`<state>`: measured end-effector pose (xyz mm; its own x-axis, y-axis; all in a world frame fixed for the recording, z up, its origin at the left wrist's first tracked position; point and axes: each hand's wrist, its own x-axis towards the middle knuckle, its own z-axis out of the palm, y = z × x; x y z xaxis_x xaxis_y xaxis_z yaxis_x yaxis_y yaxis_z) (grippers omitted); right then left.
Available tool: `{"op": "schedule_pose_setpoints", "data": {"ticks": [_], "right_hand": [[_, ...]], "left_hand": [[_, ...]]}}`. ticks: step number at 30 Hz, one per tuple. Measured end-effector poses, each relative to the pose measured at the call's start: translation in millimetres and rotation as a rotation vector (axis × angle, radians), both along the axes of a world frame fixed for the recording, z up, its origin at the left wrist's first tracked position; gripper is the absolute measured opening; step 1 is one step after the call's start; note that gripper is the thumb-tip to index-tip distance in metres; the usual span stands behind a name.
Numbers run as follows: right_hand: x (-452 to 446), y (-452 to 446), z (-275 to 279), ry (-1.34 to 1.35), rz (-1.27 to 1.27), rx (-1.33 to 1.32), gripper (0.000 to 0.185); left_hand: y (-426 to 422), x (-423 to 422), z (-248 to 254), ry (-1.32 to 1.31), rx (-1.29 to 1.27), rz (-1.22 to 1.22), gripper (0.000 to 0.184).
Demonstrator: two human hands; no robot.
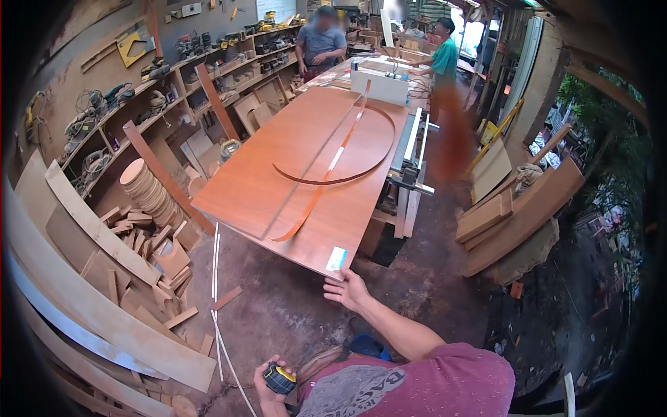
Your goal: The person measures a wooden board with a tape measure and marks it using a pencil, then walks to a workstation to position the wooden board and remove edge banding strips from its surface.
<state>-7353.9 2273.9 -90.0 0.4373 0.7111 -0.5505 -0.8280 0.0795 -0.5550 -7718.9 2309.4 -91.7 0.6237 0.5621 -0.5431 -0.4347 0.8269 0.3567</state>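
tape measure [280, 380] clasped in the left hand [268, 396], right hand [353, 292] at the board [278, 132]'s corner

the tape measure, black and yellow, sits inside the left hand, fingers closed around it. ahead of that grip and to its right, the right hand is at the board's near corner, just beside a white-and-blue label [336, 258]; i cannot tell whether it is clamped on the edge. farther from both hands, a curved strip [333, 182] and an orange strip [309, 210] cross on the board. thin white sticks [216, 278] lie on the floor left of the right hand, with wood offcuts [170, 258] beyond them. past the board's far end are two people [321, 47].
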Motion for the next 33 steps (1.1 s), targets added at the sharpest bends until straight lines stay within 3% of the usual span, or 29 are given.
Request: {"op": "schedule_pose_setpoints", "data": {"ticks": [5,8,33], "right_hand": [[6,12,-15,0.017,-0.041,-0.034,0.036],[6,10,-26,-0.142,0.004,-0.028,0.034],[-3,-1,-20,-0.167,0.023,-0.017,0.041]], "left_hand": [[-10,4,8,0.016,0.021,-0.048,0.044],[-15,-3,-6,-0.015,0.029,-0.069,0.044],[-24,-25,0,-0.001,0.029,-0.101,0.044]]}}
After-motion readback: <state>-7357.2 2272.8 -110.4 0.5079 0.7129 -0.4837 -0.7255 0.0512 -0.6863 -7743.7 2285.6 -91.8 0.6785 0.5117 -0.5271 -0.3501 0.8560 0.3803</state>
